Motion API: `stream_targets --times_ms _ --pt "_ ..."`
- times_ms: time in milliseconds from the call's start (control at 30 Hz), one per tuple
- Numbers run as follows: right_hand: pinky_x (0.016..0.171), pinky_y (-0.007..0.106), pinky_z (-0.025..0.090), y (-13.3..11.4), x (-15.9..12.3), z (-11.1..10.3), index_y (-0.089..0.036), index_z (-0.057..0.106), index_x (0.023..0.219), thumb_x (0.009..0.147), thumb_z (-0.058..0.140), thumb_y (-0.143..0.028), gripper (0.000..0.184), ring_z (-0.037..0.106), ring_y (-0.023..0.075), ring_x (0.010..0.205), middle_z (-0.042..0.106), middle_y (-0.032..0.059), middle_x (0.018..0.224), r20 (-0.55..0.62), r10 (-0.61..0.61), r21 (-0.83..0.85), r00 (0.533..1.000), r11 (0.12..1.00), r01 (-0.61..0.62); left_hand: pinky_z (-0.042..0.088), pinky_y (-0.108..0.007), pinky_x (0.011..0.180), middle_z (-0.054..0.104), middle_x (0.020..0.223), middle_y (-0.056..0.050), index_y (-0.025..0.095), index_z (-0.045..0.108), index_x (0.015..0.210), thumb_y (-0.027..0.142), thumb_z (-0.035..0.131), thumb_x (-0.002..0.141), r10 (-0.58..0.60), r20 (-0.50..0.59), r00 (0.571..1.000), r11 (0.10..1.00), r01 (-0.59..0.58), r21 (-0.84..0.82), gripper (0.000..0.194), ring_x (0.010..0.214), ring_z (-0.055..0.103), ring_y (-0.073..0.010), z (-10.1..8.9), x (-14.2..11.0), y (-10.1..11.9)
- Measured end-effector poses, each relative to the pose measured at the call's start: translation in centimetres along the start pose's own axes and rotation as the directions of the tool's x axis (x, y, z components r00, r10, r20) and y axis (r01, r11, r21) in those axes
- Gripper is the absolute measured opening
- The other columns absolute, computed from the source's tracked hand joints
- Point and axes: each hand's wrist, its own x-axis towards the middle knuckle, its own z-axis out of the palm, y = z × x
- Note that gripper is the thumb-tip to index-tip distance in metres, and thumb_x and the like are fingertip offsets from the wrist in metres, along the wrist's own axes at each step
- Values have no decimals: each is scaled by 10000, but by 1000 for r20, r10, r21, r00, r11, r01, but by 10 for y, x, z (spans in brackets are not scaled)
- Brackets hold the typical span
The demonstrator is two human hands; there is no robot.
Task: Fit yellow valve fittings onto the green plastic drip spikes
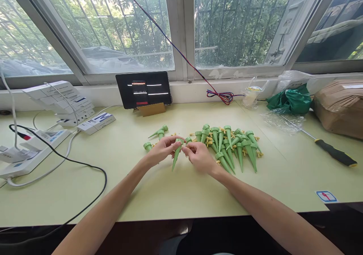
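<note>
Between the fingers of my left hand (161, 151), a green plastic watering spike (176, 156) hangs with its point down and its cap up. My right hand (200, 157) is closed in a pinch against the spike's cap end; whatever its fingertips hold is too small and covered to make out. To the right lies a pile of similar green spikes (229, 143), with small yellow valve pieces (259, 154) among them. Behind my left hand are a few more spikes (159, 131), partly hidden by the fingers.
At the back a tablet (144, 90) leans on a cardboard stand (151, 109). White boxes (70, 102) and a power strip (36, 153) with cables stand at left. At right lie a screwdriver (336, 153), a green bag (292, 99) and a brown package (340, 109).
</note>
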Motion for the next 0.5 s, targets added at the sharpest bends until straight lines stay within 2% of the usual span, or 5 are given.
stream_targets --times_ms 100,267,333,400,500 --pt "485 260 257 0 0 0 -200 473 586 855 561 -421 359 330 97 492 390 -42 529 -14 -22 -13 1000 1000 22 399 -199 501 590 716 -11 172 675 1149 545 558 925 -5 -3 1000 1000 5 -14 450 570 477 -97 0 0 -2" --pt "423 240 248 -3 -1 1 -212 469 627 861 563 -492 377 321 83 389 374 -74 439 104 164 195 981 964 -182 394 -201 501 590 737 -20 164 683 1123 542 567 919 -1 -1 1000 1000 1 -2 445 586 476 -104 -1 1 -1" --pt "413 236 238 -4 -2 1 -215 464 631 865 560 -512 390 320 82 374 361 -81 419 128 190 227 973 950 -215 394 -203 503 588 736 -18 165 683 1120 540 576 915 1 4 1000 1000 -1 1 441 583 471 -102 -1 1 -1" --pt "417 238 236 -5 -2 1 -214 460 622 867 557 -502 391 318 81 380 362 -79 425 121 175 212 977 957 -198 396 -203 504 587 729 -15 166 684 1118 544 580 911 1 7 1000 1000 -1 -5 444 581 473 -100 -1 1 0" --pt "451 250 248 -3 -1 0 -205 461 598 862 563 -447 372 321 84 433 378 -62 477 54 80 108 995 991 -85 399 -201 502 574 705 -4 167 685 1121 551 580 910 0 6 1000 1000 0 -22 450 568 476 -95 -1 1 0"
